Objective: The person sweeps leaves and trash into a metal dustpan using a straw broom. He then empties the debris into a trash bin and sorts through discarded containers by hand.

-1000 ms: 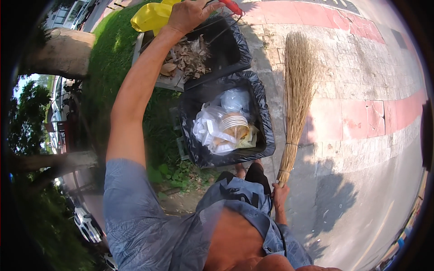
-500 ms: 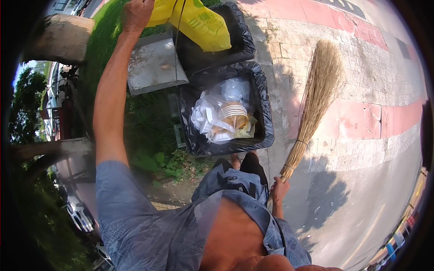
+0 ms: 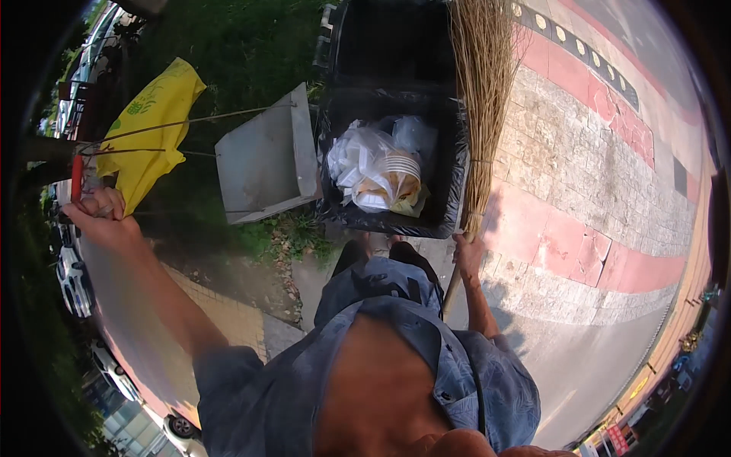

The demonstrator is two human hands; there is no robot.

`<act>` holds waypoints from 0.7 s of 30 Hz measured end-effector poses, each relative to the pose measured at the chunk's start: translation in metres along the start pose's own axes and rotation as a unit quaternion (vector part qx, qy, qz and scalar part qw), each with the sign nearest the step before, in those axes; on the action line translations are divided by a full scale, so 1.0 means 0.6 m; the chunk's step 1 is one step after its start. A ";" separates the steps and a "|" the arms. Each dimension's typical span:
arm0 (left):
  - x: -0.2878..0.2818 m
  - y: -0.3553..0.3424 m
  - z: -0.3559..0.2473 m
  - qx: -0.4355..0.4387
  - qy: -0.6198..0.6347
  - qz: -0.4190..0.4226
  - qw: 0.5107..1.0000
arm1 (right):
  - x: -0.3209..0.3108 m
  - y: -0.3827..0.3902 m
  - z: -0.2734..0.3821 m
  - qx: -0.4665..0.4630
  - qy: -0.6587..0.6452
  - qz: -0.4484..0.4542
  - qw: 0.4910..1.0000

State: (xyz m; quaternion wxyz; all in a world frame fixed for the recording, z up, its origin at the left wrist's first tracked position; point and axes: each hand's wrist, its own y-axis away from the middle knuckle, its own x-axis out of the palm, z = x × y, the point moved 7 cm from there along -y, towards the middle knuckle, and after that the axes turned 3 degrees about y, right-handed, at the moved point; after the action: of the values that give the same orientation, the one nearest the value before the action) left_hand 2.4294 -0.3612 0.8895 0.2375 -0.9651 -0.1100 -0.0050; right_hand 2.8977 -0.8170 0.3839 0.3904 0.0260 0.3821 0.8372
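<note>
Out to the left, my left hand (image 3: 103,213) is closed round the red handle (image 3: 77,179) of a long-handled dustpan. A yellow plastic bag (image 3: 156,114) hangs at the same hand, its top by the fingers. Thin rods run from the handle to the grey metal pan (image 3: 263,164), which is beside the near bin's left side. My right hand (image 3: 469,251) grips the stick of a straw broom (image 3: 481,99), bristles pointing away along the bin's right side. The near bin (image 3: 449,217), lined with black plastic, holds white plastic bags (image 3: 354,156) and stacked paper bowls (image 3: 402,164).
A second black bin (image 3: 396,46) stands beyond the near one. Grass (image 3: 251,46) lies to the left, with parked cars (image 3: 74,282) farther out. Red and pale paving (image 3: 563,137) stretches to the right. My feet are just below the near bin.
My left hand has come away from above the far bin, out to the left and nearer, carrying the dustpan and yellow bag. The broom has swung in against the bins' right side.
</note>
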 end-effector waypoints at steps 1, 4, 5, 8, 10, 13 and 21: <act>-0.028 0.044 -0.025 -0.008 -0.002 -0.052 0.999 | 0.015 -0.034 0.037 -0.023 0.015 0.019 0.999; -0.138 0.122 -0.086 -0.020 0.021 -0.078 0.996 | 0.067 -0.138 0.128 -0.097 0.095 0.044 0.990; -0.171 0.150 -0.110 -0.011 0.005 -0.103 0.995 | 0.091 -0.164 0.161 -0.112 0.119 0.052 0.985; -0.238 0.221 -0.140 0.009 -0.072 -0.157 0.985 | 0.137 -0.240 0.227 -0.183 0.188 0.034 0.964; -0.288 0.273 -0.165 0.021 -0.136 -0.198 0.970 | 0.186 -0.280 0.230 -0.161 0.159 0.099 0.969; -0.365 0.357 -0.203 0.025 -0.235 -0.264 0.935 | 0.255 -0.315 0.200 -0.210 0.184 0.135 0.951; -0.689 0.648 -0.001 -0.272 -0.388 -0.256 0.842 | 0.194 -0.329 0.156 -0.312 0.483 -0.006 0.818</act>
State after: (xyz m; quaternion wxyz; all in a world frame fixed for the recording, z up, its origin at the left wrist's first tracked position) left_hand 2.1095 -0.7836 0.6863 -0.1068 -0.8516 -0.4303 0.2797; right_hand 2.9739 -0.6010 0.2898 0.1475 -0.5071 0.2401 0.8145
